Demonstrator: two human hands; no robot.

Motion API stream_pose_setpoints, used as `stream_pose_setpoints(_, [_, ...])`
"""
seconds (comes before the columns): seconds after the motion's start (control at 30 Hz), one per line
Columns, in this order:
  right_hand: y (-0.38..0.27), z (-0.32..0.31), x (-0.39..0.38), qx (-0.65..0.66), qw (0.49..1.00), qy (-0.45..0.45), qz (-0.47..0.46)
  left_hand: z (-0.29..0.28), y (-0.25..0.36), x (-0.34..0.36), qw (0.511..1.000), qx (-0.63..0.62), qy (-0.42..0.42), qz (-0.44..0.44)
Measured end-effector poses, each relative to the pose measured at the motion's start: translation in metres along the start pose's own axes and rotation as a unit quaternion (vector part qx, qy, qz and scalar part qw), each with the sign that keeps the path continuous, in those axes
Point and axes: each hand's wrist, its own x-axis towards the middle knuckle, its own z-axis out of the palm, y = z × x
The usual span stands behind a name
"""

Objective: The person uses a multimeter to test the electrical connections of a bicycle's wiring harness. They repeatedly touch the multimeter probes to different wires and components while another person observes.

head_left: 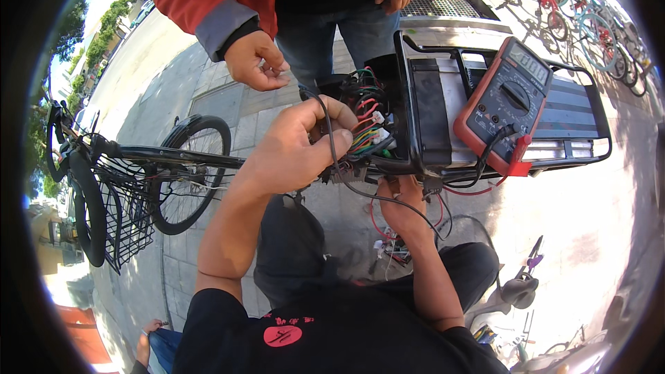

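Note:
My left hand (294, 142) is curled at the open wiring compartment of an electric bicycle, thumb and fingers closed round part of the coloured wires (367, 131). A black cable (334, 140) loops over its fingers. Below the black rack frame (409, 97), my right hand (402, 211) reaches up to the underside, its fingertips mostly hidden there. A red and grey multimeter (504, 105) lies tilted on the rack, with a black lead and a red lead (518, 156) plugged in or hanging at its lower end.
Across the bicycle stands a person in a red jacket, one hand (256, 60) held near the wires. To the left are the front wheel (190, 174) and a black wire basket (125, 215). Loose wires and connectors (395, 246) hang below the rack. Parked bicycles (599, 41) stand at far right.

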Motion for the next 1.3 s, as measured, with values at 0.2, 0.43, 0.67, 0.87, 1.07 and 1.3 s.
stream_pose_setpoints(0.2, [-0.005, -0.012, -0.011, -0.043, 0.999, -0.031, -0.013, 0.002, -0.018, -0.021, 0.988, 0.027, 0.029, 0.15])
stream_pose_setpoints(0.43, [-0.004, -0.012, -0.022, -0.05, 0.998, -0.04, -0.006, 0.029, -0.031, -0.044, 0.987, 0.025, 0.115, 0.109])
stream_pose_setpoints(0.67, [-0.003, -0.014, -0.03, -0.098, 0.993, -0.058, -0.019, 0.036, -0.022, -0.041, 0.991, 0.022, 0.12, 0.054])
stream_pose_setpoints(0.87, [-0.022, -0.042, -0.056, -0.178, 0.963, -0.179, 0.096, 0.044, -0.036, -0.034, 0.985, -0.078, 0.122, 0.098])
stream_pose_setpoints(1.07, [-0.038, -0.077, -0.086, -0.185, 0.952, -0.222, 0.103, 0.04, -0.032, -0.026, 0.978, 0.023, 0.114, 0.171])
stream_pose_setpoints(1.3, [-0.063, -0.094, -0.082, -0.105, 0.954, -0.275, 0.059, 0.044, -0.03, -0.021, 0.974, 0.02, 0.134, 0.182])
